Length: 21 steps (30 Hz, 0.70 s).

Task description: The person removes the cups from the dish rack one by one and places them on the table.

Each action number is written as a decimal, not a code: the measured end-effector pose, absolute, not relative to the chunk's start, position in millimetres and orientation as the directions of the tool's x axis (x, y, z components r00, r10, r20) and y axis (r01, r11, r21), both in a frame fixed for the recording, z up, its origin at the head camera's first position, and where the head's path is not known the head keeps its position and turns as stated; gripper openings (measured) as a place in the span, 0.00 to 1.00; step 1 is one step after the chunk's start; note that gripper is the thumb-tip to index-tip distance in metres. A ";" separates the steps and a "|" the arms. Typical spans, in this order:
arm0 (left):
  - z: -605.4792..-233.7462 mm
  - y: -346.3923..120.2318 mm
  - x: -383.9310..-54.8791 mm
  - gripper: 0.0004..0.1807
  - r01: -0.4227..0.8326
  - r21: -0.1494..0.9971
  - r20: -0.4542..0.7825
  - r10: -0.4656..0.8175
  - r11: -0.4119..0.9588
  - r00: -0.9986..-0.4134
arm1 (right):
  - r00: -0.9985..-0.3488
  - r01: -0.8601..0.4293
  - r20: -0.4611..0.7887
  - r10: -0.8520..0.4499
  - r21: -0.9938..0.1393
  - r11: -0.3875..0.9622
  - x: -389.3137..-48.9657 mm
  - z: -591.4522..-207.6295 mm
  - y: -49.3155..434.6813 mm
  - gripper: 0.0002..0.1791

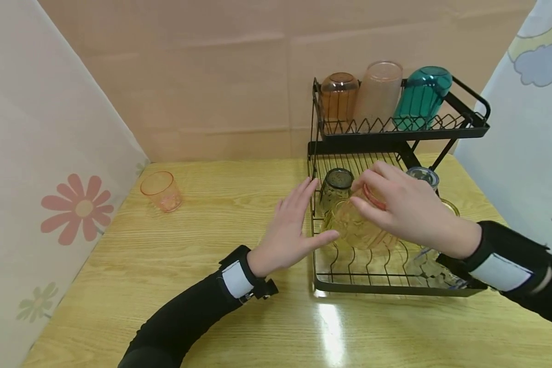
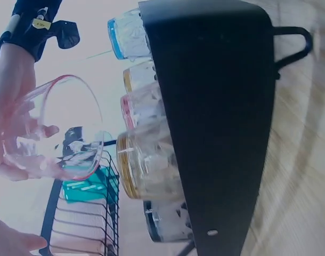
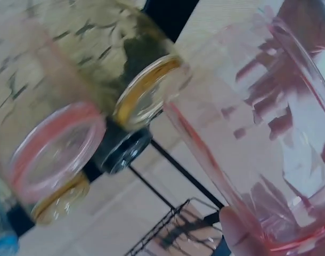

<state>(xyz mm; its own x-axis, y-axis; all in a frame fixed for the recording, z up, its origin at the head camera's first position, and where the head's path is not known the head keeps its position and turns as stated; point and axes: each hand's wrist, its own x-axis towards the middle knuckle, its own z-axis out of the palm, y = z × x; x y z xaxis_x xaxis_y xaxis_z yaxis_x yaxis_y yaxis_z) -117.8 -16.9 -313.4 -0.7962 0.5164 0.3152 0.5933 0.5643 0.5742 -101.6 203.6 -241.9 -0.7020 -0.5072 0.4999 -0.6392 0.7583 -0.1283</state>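
My right hand (image 1: 409, 204) grips a clear pink glass (image 2: 56, 128) above the lower tier of a black dish rack (image 1: 395, 289). The right wrist view shows fingers (image 3: 240, 234) around this glass. Just left of the rack, my left hand (image 1: 292, 230) is held with its fingers straight and thumb apart, nothing in it. Under and beside the right hand, a yellow glass (image 1: 342, 220) and a dark glass (image 1: 337, 186) stand bottom-up on the lower tier. More upturned glasses with pink (image 2: 126, 112), yellow and blue bases (image 2: 115, 38) line up there.
On the upper tier stand an orange glass (image 1: 339, 99), a tall pale pink glass (image 1: 381, 92) and a teal glass (image 1: 425, 97), all bottom-up. A pink tumbler (image 1: 162, 191) is at the far left of the wooden table (image 1: 230, 194). Printed sheets line both sides.
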 end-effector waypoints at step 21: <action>-297.8 -54.3 -126.3 0.45 -0.164 0.966 -0.113 0.242 -0.201 -0.964 | -0.961 -0.276 0.266 -0.074 -0.919 0.280 -145.6 -264.1 130.5 0.20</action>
